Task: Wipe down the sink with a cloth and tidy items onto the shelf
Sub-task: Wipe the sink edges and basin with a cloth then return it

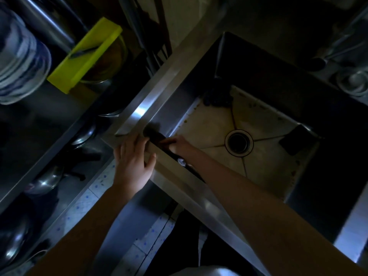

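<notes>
Two hands are at the sink (169, 76), both on the shelf side of the drain (239, 143). The left hand (133, 166) lies flat with its fingers spread on the rim corner left of the drain, holding nothing. It is probably bracing the body for the lean in. The right hand (179, 144) is down inside the basin, just left of the drain, with its fingers pointed into the corner under the rim. A dark shape (157, 136) lies at its fingertips. It may be the cloth, pressed to the wall to wipe it, but in this gloom I cannot tell whether the hand is gripping it.

Beyond the drain, a dark clump (218, 94) sits in the far corner. A flat dark pad (296, 139) lies right of the drain. Both look like items waiting to be tidied away.

Far left of the drain is the shelf (59, 120). It holds a yellow board (85, 54) with a knife (85, 51) laid on top, and ladles (47, 180) below.

Brown streaks radiate from the drain, so the wiping looks far from finished.
</notes>
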Motion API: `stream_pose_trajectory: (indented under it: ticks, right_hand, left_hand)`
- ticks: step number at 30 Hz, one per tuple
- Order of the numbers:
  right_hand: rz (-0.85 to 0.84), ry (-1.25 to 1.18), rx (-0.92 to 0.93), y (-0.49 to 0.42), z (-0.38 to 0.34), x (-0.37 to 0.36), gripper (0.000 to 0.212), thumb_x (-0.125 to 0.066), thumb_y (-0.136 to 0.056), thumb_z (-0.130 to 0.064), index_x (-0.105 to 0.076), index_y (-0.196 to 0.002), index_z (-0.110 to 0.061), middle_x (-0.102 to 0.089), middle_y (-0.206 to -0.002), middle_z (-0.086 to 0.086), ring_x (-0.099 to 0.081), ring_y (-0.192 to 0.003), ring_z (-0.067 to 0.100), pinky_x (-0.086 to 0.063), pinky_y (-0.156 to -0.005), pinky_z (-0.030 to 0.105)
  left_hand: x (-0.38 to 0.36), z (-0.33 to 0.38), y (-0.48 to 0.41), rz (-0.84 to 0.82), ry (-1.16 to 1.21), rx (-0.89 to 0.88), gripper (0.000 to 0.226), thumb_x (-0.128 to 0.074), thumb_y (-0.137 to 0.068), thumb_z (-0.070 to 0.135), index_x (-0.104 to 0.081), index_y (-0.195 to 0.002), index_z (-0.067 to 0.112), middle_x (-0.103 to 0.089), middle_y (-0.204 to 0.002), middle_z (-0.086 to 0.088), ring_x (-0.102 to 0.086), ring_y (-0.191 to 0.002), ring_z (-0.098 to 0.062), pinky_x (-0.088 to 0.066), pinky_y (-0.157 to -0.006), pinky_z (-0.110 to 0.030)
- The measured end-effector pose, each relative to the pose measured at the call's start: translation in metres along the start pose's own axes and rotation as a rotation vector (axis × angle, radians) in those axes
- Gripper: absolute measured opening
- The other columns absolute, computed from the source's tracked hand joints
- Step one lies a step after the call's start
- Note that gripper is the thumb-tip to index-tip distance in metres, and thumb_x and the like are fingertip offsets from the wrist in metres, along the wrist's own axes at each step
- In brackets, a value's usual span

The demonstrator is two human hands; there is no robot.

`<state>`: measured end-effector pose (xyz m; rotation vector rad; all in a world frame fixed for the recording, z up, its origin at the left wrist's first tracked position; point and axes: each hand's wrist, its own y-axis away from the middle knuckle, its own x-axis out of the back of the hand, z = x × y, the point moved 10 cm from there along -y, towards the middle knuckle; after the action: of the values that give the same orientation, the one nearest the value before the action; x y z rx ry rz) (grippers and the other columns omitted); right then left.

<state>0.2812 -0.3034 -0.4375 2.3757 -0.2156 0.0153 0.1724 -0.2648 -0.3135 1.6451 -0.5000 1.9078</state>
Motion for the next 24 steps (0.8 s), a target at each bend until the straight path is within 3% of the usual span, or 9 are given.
stream_pose_trajectory:
  ticks: [2,4,7,9,10,12,14,20,24]
  right_hand:
    - [0.019,-0.029,0.001,-0.001,-0.003,0.002,0.032,-0.05,-0.091,0.002,-0.071,-0.111,-0.012,-0.07,-0.109,0.008,-0.064,-0.1,0.02,-0.049,-0.086,0.022]
    - [0.012,-0.091,-0.034,0.005,0.006,0.006,0.028,-0.05,-0.093,0.0,-0.069,-0.112,-0.006,-0.069,-0.092,0.005,-0.063,-0.084,0.018,-0.049,-0.077,0.02]
    - [0.007,-0.076,-0.051,0.02,0.034,0.017,0.026,-0.049,-0.092,0.004,-0.065,-0.111,0.008,-0.068,-0.096,0.012,-0.063,-0.092,0.02,-0.046,-0.076,0.02]
    - [0.018,-0.101,-0.07,0.034,0.063,0.029,0.021,-0.047,-0.091,0.007,-0.066,-0.098,0.013,-0.066,-0.091,0.013,-0.064,-0.087,0.01,-0.05,-0.08,0.024]
    - [0.017,-0.088,-0.101,0.042,0.082,0.036,0.021,-0.047,-0.092,0.005,-0.067,-0.094,0.012,-0.065,-0.092,0.013,-0.065,-0.086,0.007,-0.05,-0.083,0.029]
    - [0.016,-0.061,-0.198,0.062,0.124,0.05,0.023,-0.05,-0.093,0.001,-0.066,-0.107,0.009,-0.064,-0.11,0.016,-0.062,-0.103,0.021,-0.048,-0.093,0.035]
    - [0.031,-0.044,-0.255,0.083,0.158,0.067,0.026,-0.053,-0.092,0.001,-0.065,-0.114,0.005,-0.061,-0.123,0.021,-0.058,-0.11,0.032,-0.045,-0.09,0.033]
    - [0.034,0.128,-0.348,0.137,0.22,0.103,0.028,-0.052,-0.093,-0.008,-0.067,-0.116,-0.004,-0.062,-0.125,0.017,-0.058,-0.114,0.031,-0.042,-0.083,0.024]
    - [0.082,0.153,-0.372,0.16,0.238,0.121,0.029,-0.055,-0.091,-0.009,-0.066,-0.115,0.003,-0.063,-0.121,0.022,-0.06,-0.112,0.031,-0.047,-0.096,0.037]
  left_hand:
    - [0.001,0.001,-0.001,0.007,0.007,0.007,0.048,-0.048,-0.081,0.039,-0.053,-0.121,0.013,-0.051,-0.128,-0.014,-0.05,-0.111,-0.033,-0.035,-0.096,-0.048]
    - [0.002,0.003,0.0,0.009,0.026,0.022,0.047,-0.049,-0.081,0.038,-0.053,-0.121,0.014,-0.053,-0.124,-0.013,-0.052,-0.108,-0.033,-0.036,-0.095,-0.048]
    - [0.003,0.012,0.006,0.001,0.032,0.027,0.048,-0.044,-0.082,0.04,-0.054,-0.12,0.012,-0.057,-0.112,-0.014,-0.054,-0.1,-0.034,-0.038,-0.09,-0.048]
    - [0.002,0.018,0.01,-0.008,0.047,0.042,0.046,-0.042,-0.083,0.039,-0.051,-0.121,0.016,-0.057,-0.109,-0.012,-0.054,-0.098,-0.031,-0.037,-0.089,-0.045]
    - [0.001,0.021,0.013,-0.018,0.059,0.053,0.043,-0.042,-0.084,0.039,-0.049,-0.121,0.018,-0.056,-0.11,-0.01,-0.053,-0.1,-0.029,-0.036,-0.091,-0.045]
    - [-0.004,0.029,0.018,-0.049,0.079,0.074,0.04,-0.043,-0.087,0.039,-0.046,-0.122,0.022,-0.054,-0.114,-0.009,-0.051,-0.106,-0.028,-0.033,-0.096,-0.046]
    - [-0.009,0.039,0.024,-0.079,0.1,0.085,0.039,-0.047,-0.087,0.038,-0.044,-0.123,0.024,-0.051,-0.12,-0.01,-0.048,-0.112,-0.029,-0.03,-0.1,-0.048]
    - [-0.01,0.083,0.047,-0.05,0.162,0.048,0.037,-0.051,-0.091,0.031,-0.044,-0.126,0.023,-0.041,-0.139,-0.01,-0.037,-0.127,-0.028,-0.021,-0.106,-0.048]
    - [-0.012,0.098,0.058,-0.08,0.15,0.055,0.038,-0.047,-0.093,0.034,-0.043,-0.128,0.021,-0.037,-0.141,-0.009,-0.032,-0.131,-0.027,-0.017,-0.109,-0.047]
